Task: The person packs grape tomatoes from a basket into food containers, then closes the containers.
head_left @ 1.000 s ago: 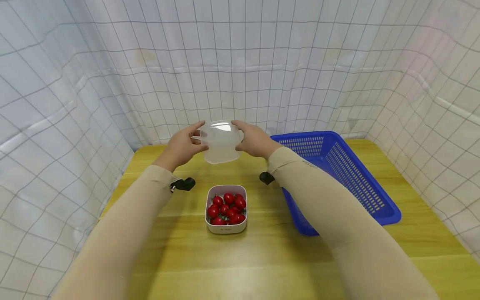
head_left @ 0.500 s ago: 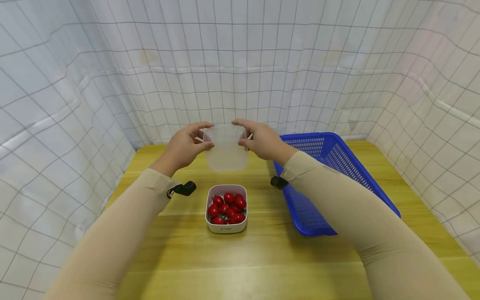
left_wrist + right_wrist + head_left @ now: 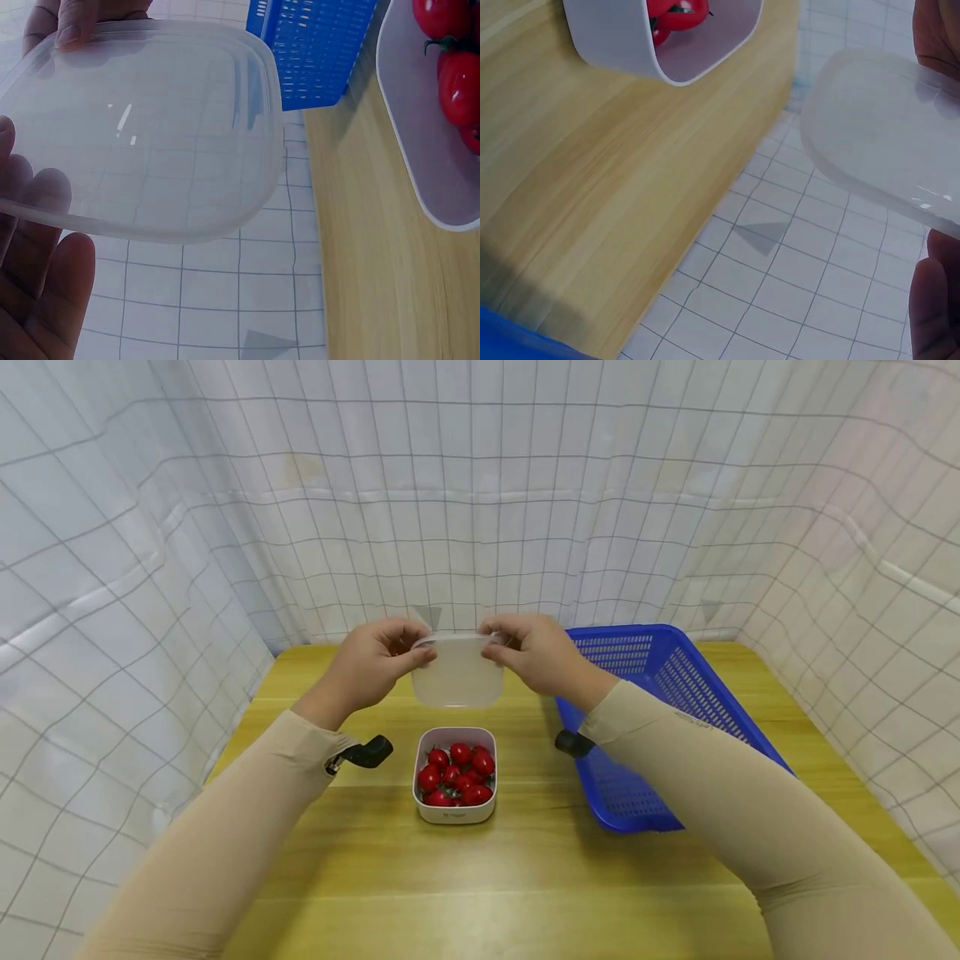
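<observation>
A translucent plastic lid (image 3: pixel 459 672) is held up in the air beyond the box of tomatoes. My left hand (image 3: pixel 375 660) pinches its left edge between thumb and fingers, and my right hand (image 3: pixel 536 652) pinches the right edge the same way. In the left wrist view the lid (image 3: pixel 165 135) shows its rounded corner and raised rim. Nearer to me, a pale square box (image 3: pixel 454 816) stands on the table, holding several red cherry tomatoes (image 3: pixel 461 753). Both hands are apart from the box.
A blue perforated plastic basket (image 3: pixel 630 806) stands to the right, partly behind my right forearm. The wooden table (image 3: pixel 420 893) runs under everything. A white grid-patterned curtain (image 3: pixel 480 510) encloses the back and both sides.
The lid has come down slightly and tilted, so its face now stands more toward me. Both hands have lowered a little with it, shifting slightly right. The box and basket stay put.
</observation>
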Demonstrator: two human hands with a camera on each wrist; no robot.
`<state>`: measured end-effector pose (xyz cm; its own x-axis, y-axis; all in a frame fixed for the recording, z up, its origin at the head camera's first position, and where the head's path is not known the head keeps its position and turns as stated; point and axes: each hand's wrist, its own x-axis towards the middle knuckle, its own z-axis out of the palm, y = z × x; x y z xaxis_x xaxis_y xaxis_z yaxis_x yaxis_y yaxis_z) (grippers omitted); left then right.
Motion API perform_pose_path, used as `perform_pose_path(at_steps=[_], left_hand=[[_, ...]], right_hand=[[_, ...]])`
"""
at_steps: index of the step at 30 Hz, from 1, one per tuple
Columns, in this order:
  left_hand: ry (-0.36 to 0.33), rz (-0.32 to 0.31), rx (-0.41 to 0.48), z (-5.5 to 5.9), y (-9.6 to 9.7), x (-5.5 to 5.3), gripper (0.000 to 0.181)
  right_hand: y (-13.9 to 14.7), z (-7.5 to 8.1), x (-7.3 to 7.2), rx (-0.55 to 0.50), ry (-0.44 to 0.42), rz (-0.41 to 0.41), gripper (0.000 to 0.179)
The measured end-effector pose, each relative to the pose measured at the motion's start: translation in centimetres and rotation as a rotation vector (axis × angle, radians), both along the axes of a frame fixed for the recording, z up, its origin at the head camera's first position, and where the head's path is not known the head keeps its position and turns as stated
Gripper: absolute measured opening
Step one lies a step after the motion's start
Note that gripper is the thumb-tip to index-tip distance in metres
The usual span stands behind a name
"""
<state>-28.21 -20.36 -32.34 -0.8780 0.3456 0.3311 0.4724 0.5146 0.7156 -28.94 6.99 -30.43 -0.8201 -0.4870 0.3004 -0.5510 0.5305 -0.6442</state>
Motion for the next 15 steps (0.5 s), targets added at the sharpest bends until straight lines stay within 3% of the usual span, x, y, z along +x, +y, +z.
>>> perform_pose_path(at_steps=[5,9,15], left_hand=[[0.031,-0.007,-0.009,0.0,0.1,1.2,0.017],[0.065,-0.008,0.003,-0.3,0.2,1.8,0.013],[0.123,-0.022,0.067,-0.7,0.4,2.5,0.009]], right_hand=[[0.4,-0.2,0.7,-0.032,0.009,0.070,0.020],[0.7,-0.2,1.2,-0.041,-0.042,0.126,0.025],[0.8,-0.2,1.9,0.000,-0.111,0.086,0.030]])
